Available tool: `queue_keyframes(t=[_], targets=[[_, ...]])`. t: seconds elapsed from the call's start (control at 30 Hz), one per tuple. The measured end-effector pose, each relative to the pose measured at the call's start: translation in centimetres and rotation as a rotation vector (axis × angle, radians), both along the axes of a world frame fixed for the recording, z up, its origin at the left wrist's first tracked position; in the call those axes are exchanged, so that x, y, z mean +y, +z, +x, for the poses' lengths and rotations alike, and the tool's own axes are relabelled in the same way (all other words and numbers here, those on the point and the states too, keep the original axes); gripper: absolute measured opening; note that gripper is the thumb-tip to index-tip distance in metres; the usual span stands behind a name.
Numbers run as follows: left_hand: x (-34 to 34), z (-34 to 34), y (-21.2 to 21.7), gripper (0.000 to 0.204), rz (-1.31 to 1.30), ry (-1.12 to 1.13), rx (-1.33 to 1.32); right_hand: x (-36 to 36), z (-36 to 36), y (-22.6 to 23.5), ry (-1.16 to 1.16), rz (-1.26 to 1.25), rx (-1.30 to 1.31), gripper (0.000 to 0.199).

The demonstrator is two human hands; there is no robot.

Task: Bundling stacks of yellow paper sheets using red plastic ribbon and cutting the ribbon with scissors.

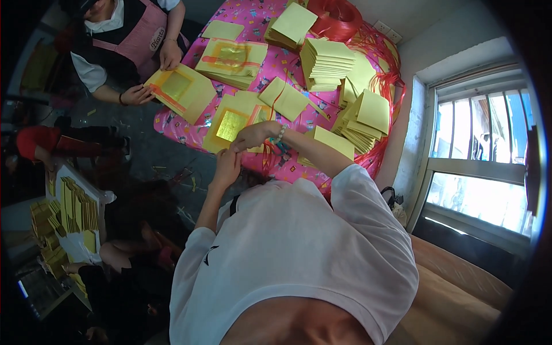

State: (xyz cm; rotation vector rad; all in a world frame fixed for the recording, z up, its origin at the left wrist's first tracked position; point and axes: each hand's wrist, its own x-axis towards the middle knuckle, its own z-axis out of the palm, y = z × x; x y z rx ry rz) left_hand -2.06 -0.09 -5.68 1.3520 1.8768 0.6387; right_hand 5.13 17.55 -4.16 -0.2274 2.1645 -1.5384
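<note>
My left hand (228,165) and my right hand (257,134) meet at the near edge of a yellow paper stack whose top sheet has a gold foil square (231,125) and orange-red bands. The fingers of both hands are drawn together and overlap. Whatever they pinch is too small or hidden to make out. A beaded bracelet (281,134) circles my right wrist. Just right of that wrist lies a tool with blue-green handles (281,147), partly covered by my forearm. A red strand (278,99) runs across the yellow sheets (286,101) beyond my right hand.
The table has a pink patterned cover (250,22). Yellow paper stacks (328,62) and a red strand coil (335,17) occupy its far and right parts. Across the left corner, a co-worker's hands (138,94) hold a foil-marked sheet (194,103). A barred window (483,126) is at right.
</note>
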Motion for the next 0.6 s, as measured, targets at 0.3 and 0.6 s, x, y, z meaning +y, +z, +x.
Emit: queue_keyframes(t=[0.3, 0.6], targets=[[-7.8, -3.2, -2.6, 0.015, 0.126, 0.242, 0.401, 7.7, 3.7, -0.1, 0.033, -0.023, -0.401, 0.036], [-12.6, -3.2, -5.5, 0.047, -0.015, 0.202, 0.515, 5.5, 2.1, -0.3, 0.015, 0.163, -0.465, 0.034]])
